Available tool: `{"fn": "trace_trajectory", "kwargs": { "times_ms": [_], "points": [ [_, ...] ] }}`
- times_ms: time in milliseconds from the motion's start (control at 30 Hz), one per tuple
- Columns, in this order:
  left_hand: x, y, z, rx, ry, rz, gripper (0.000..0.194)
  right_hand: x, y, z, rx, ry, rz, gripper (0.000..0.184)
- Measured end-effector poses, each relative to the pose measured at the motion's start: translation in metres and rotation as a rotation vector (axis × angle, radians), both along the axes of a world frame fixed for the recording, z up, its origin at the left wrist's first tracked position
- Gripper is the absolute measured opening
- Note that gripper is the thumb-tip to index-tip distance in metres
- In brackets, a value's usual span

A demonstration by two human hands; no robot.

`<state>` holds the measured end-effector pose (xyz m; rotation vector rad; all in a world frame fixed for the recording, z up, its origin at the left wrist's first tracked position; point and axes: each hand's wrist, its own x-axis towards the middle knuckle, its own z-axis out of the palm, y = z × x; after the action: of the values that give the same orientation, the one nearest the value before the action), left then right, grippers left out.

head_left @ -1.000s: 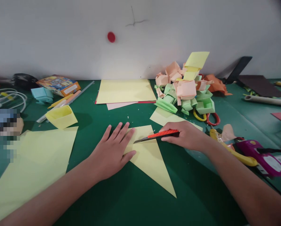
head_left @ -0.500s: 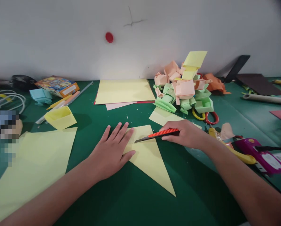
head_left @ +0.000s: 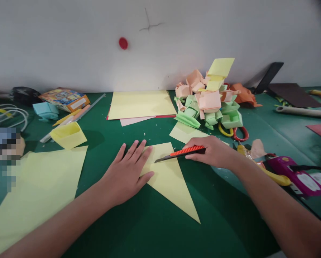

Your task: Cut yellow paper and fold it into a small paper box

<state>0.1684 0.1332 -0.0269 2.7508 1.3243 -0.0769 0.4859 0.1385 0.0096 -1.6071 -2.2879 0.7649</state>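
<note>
A folded sheet of yellow paper (head_left: 173, 179) lies on the green table, one sharp corner pointing toward me. My left hand (head_left: 125, 173) rests flat over its left part, fingers spread, hiding that side. In my right hand (head_left: 209, 152) is a utility knife (head_left: 186, 151) with an orange-red ribbed slider. Its blade points left and its tip lies at the paper's surface near my left fingers; I cannot tell whether it cuts in. Just behind the right hand is a pale yellow strip of paper (head_left: 187, 133).
A heap of folded paper pieces (head_left: 209, 102) sits at the back right, scissors (head_left: 240, 134) beside it. Stacked sheets (head_left: 141, 104) lie against the wall. Left are a large yellow sheet (head_left: 50, 179), a yellow paper box (head_left: 69, 135) and pens. A purple device (head_left: 297, 175) stands right.
The knife tip has shifted very slightly to the right on the paper. The left hand stays in place, and the whole view has moved a little.
</note>
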Motion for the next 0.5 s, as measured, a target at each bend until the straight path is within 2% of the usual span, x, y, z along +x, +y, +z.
{"fn": "trace_trajectory", "kwargs": {
  "times_ms": [500],
  "points": [
    [0.0002, 0.0008, 0.0002, -0.002, 0.023, -0.006, 0.073, 0.0045, 0.0002, -0.0001, -0.001, 0.008, 0.006, 0.023]
  ]
}}
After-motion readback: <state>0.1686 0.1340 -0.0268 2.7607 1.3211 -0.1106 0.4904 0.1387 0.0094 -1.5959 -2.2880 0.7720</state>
